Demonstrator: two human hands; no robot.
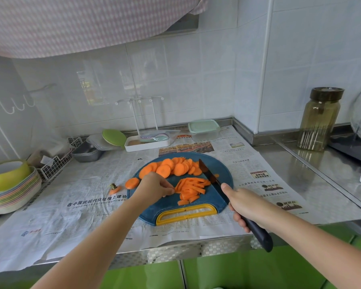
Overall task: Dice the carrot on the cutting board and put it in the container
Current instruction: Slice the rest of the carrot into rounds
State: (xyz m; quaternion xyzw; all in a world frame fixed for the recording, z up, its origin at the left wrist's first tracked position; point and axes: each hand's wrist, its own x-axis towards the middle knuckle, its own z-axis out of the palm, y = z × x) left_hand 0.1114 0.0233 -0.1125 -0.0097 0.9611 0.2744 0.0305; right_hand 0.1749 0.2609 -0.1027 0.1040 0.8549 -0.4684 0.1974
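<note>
Left arm reaches in from 7 o'clock; left hand (154,187) palm-down, curled fingers (168,190) pinching the strips (191,187). Right arm enters from 4 o'clock; right hand (245,205) grips the knife (259,235), thumb pointing toward 11 o'clock.

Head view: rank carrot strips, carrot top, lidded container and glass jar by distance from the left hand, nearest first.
1. Carrot strips: on the board, at the left hand fingertips.
2. Carrot top: on the newspaper, left of the board.
3. Lidded container: back by the wall.
4. Glass jar: far right.
</note>
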